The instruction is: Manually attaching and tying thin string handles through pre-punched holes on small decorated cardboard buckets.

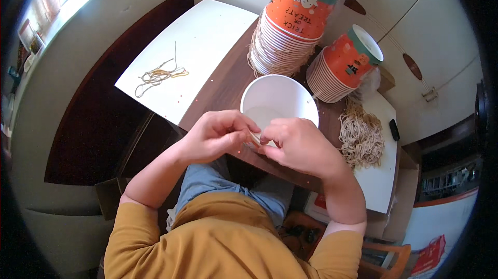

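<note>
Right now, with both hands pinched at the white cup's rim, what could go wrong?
1. The left hand and right hand work a thin string at the near rim of the white cup; it may slip from the fingers.
2. The cup stands free on the table; a tug might tip it.
3. The tall cup stack leans close behind; a knocked cup could topple it.

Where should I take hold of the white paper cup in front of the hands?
Take the white paper cup by its far rim, coming from above and behind. It stands upright with its mouth open, and both hands, left and right, crowd the near rim, pinching something small there.
</note>
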Tool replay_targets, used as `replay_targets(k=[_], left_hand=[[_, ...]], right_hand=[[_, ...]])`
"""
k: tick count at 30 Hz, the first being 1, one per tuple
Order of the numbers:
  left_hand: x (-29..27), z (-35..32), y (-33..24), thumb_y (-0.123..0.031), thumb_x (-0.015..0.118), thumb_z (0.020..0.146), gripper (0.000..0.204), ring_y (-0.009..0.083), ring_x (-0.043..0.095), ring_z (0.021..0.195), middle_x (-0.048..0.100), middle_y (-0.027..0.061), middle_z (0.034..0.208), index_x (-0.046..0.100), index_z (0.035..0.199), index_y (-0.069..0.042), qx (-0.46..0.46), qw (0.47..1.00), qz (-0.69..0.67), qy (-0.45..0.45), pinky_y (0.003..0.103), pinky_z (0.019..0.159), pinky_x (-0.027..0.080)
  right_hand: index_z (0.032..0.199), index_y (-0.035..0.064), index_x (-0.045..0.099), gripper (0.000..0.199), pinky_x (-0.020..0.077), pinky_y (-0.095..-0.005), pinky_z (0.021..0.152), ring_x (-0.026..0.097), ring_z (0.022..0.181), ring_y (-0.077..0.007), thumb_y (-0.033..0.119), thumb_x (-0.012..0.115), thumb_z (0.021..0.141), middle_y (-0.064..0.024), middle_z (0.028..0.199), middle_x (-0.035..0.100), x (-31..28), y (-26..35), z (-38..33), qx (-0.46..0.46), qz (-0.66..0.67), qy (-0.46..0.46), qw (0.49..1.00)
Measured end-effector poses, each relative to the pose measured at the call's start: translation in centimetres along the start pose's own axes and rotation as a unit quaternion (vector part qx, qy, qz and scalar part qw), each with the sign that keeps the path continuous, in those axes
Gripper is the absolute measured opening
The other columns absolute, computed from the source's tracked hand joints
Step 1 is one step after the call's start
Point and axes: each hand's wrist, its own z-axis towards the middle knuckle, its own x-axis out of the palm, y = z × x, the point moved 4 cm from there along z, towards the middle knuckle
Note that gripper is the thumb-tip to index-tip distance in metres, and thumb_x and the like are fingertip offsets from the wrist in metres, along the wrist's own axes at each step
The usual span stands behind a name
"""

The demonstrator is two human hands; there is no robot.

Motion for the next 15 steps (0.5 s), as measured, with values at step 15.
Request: replay_targets(k=[15], left_hand=[[0.9,0.0,0.5,-0.011,0.065,0.090,0.014,0.0056,0.060,0.065,0.068,0.0043,0.079,0.064,0.094,0.002,-0.089,0.992,-0.053,-0.075,0.020,0.059,0.048]], right_hand=[[0.084,0.0081,0.063,0.015,0.0401,-0.0406,0.081,0.056,0.084,-0.0265,0.015,0.071,0.073,-0.0069,0.085,0.059,-3.4,0.7,4.8,-0.082,-0.217,-0.286,0.930]])
